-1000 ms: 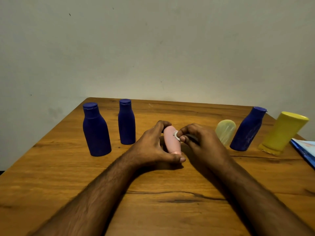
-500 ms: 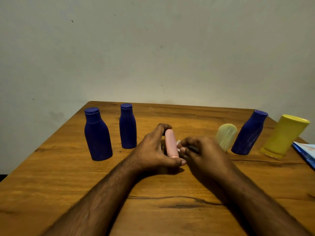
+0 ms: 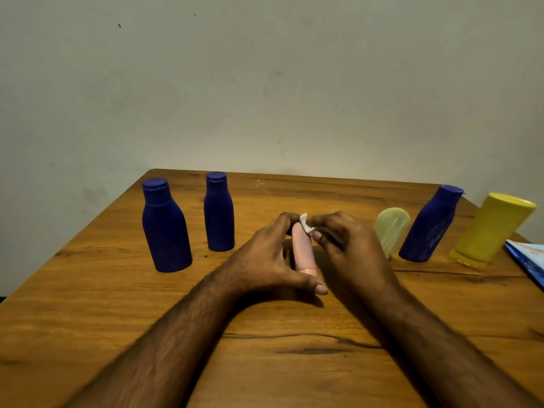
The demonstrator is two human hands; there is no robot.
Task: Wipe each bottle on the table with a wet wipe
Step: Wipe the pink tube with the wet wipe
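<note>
We see the wooden counter (image 3: pixel 117 304) first, and on it the bottles stand in a loose row. At about ten o'clock from the hands stand two blue bottles, the wide one (image 3: pixel 165 228) and the slimmer one (image 3: pixel 219 213). At about two o'clock a yellow bottle (image 3: pixel 491 231) and a third blue bottle (image 3: pixel 428 225) appear to lean, with a pale translucent bottle (image 3: pixel 393 228) nearest the hands.

In the centre, our left hand (image 3: pixel 265 257) grips the small pink bottle (image 3: pixel 303 248), fingers curled behind it and the thumb low at its base. Our right hand (image 3: pixel 350 248) pinches a small white wet wipe (image 3: pixel 306 226) against the top of this bottle.

To do this step well, we think we should hold the bottle firmly, turn it slowly, and draw the wipe from the top to the base, so that no side is missed.
</note>
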